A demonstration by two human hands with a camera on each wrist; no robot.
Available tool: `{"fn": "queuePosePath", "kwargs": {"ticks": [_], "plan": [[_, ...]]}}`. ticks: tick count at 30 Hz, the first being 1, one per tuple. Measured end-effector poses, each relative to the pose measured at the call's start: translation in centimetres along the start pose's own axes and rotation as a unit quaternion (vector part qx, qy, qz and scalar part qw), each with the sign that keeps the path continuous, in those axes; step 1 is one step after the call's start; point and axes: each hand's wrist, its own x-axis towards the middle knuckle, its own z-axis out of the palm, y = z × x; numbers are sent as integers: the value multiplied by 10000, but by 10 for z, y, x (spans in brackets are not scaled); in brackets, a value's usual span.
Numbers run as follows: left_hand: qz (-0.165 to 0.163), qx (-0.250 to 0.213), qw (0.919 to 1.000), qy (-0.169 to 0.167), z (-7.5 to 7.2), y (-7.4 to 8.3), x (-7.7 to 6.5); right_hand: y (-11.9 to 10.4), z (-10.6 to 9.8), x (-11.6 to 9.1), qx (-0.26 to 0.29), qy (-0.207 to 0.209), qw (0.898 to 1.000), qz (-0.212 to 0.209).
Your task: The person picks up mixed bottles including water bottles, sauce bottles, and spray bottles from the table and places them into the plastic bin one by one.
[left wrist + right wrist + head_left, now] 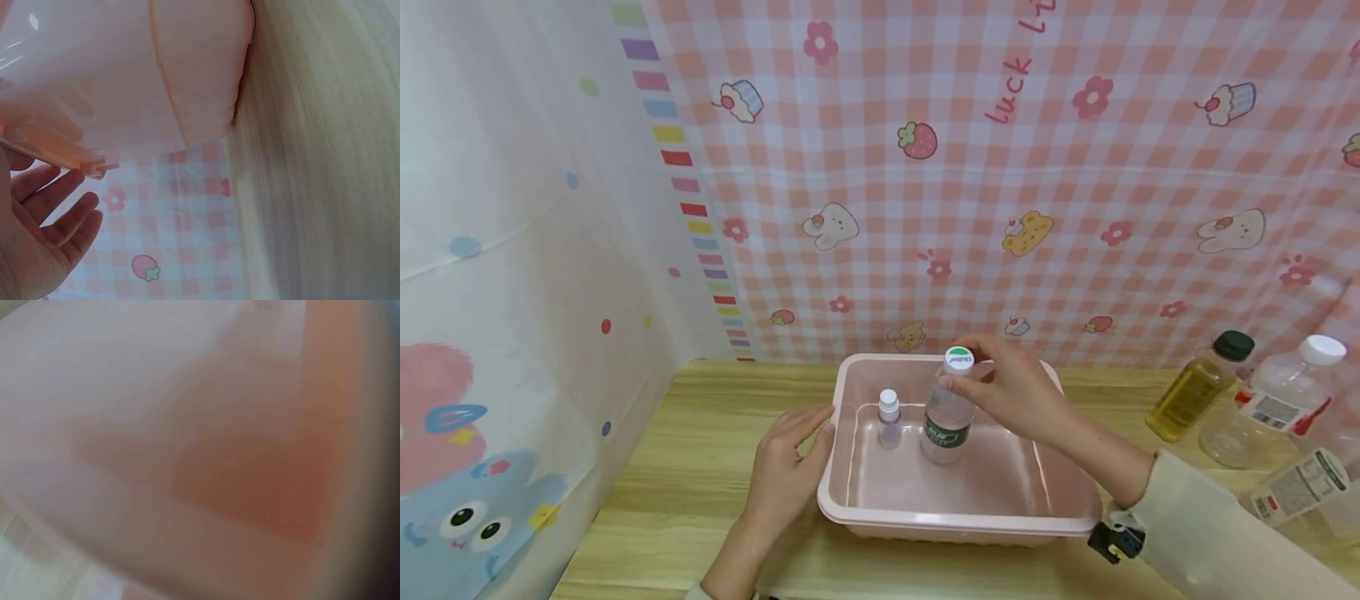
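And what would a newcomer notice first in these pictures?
Probably the pink basin, low in the middle of the head view, where the right hand holds a clear bottle near its top and the left hand touches the basin at the left. Behind it, the pink checked cloth fills much of the picture. At the right, a dark-capped bottle of yellow liquid stands out.

the pink basin [119,387] fills most of the right wrist view, close up and badly blurred, its smooth surface palest at upper left. a darker orange-brown patch [250,481] spreads over it toward the right; shade or reflection, i cannot tell which. past the curved edge at lower left shows the wooden table [28,562], with 1 small bit of pink-and-white cloth [109,589] at the bottom. a tan, darkening blur [372,487] runs down the right side, too soft to name.
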Motion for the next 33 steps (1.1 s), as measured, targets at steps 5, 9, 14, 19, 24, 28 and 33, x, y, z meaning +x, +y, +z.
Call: {"fn": "queuePosePath", "kwargs": {"ticks": [5, 9, 14, 19, 24, 28, 33], "plan": [[3, 3, 10000, 13, 0, 0, 0, 0, -1, -1, -13, -52, 10000, 25], [-16, -3, 10000, 14, 0, 1, 1, 0, -4, -1, -48, -65, 9999, 134], [-15, 20, 10000, 3, 0, 0, 1, 0, -5, -1, -27, -107, 9997, 234], [36, 34, 10000, 23, 0, 0, 0, 0, -5, -1, 5, -148, 9995, 287], [28, 28, 10000, 11, 0, -1, 0, -2, -6, -2, 63, -171, 9993, 316], [61, 46, 10000, 22, 0, -1, 0, -3, -9, -2, 180, -216, 9991, 307], [31, 48, 10000, 18, -1, -1, 0, -4, -13, -2, 255, -258, 9986, 378]]}}
